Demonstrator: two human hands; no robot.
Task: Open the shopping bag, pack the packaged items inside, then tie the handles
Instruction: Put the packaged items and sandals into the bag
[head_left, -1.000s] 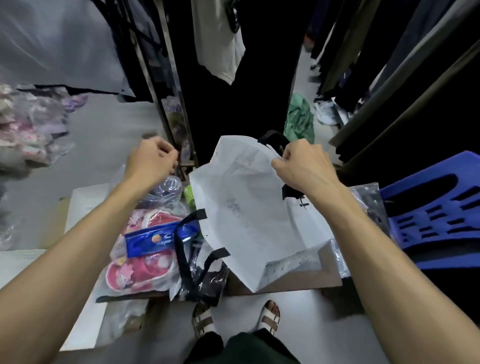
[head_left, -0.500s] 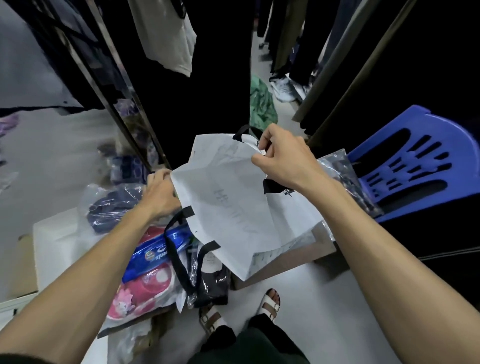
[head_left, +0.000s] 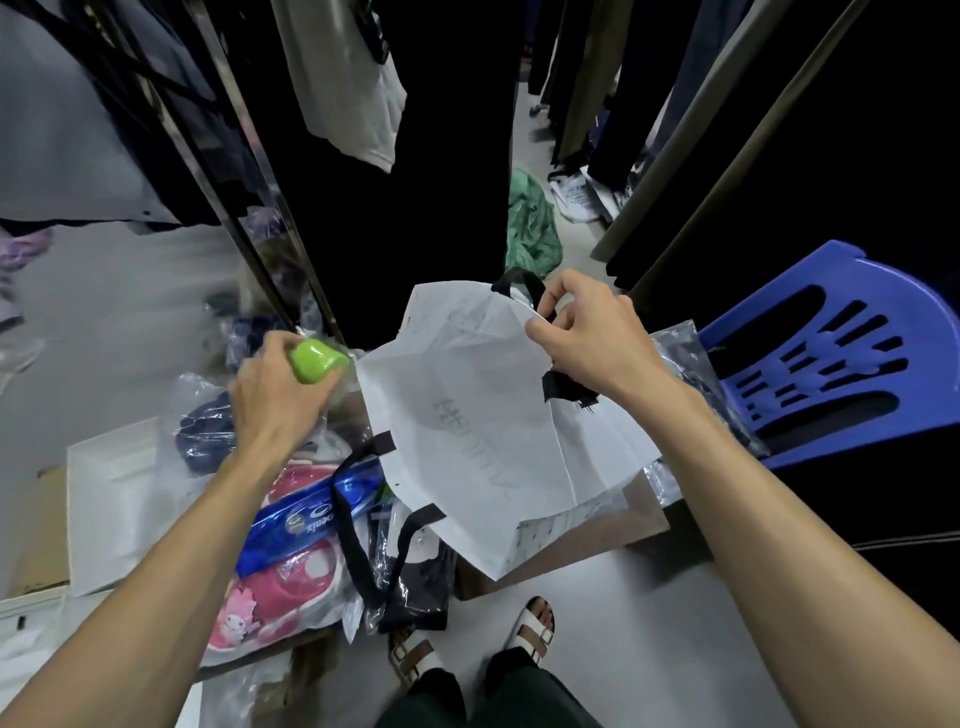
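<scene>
A white shopping bag (head_left: 467, 415) with black handles hangs tilted in mid-frame. My right hand (head_left: 582, 332) pinches its upper rim by one black handle. The other black handle (head_left: 358, 525) droops over the packages below. My left hand (head_left: 280, 395) is closed around a small lime-green item (head_left: 314, 358) in clear wrap, just left of the bag. Below it lie a blue toothpaste box (head_left: 311, 514), pink slippers in plastic (head_left: 280, 592), a dark blue packaged item (head_left: 205, 431) and a dark packaged item (head_left: 415, 592).
The packages rest on a low white board (head_left: 109, 499) and cardboard (head_left: 597, 535). A blue plastic chair (head_left: 831, 364) stands at right. Dark hanging clothes and a metal rack (head_left: 249, 208) close in ahead. My sandalled feet (head_left: 530, 629) are on the grey floor.
My left hand dropped to the package pile, then came up holding the lime-green item beside the bag. My right hand kept its grip on the bag's rim.
</scene>
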